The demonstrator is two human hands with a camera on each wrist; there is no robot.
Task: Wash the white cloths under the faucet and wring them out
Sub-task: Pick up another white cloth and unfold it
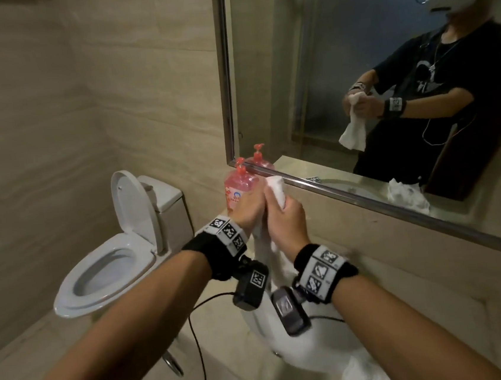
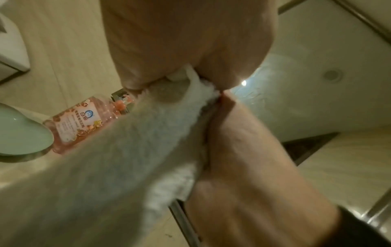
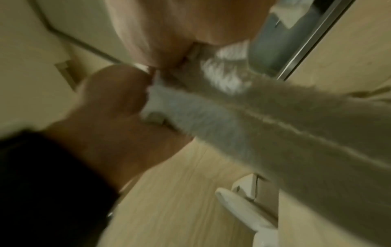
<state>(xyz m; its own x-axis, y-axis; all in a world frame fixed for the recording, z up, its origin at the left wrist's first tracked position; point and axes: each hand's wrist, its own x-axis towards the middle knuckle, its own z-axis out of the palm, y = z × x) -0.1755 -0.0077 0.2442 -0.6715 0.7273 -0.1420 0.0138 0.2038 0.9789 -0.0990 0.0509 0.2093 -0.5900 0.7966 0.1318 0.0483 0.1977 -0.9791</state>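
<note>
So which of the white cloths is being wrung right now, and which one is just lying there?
The twisted white cloth gripped by the left hand and right hand is being wrung. The other cloth lies untouched at the bottom edge.

You gripped a fuzzy, rough terry cloth (image 1: 275, 191). At ten o'clock from it stood a glossy clear plastic bottle (image 1: 238, 191); at nine, a smooth glazed toilet (image 1: 120, 253). The mirror's frame (image 1: 224, 68) was brushed metal, the wall tiles (image 1: 50, 118) matt stone.
</note>
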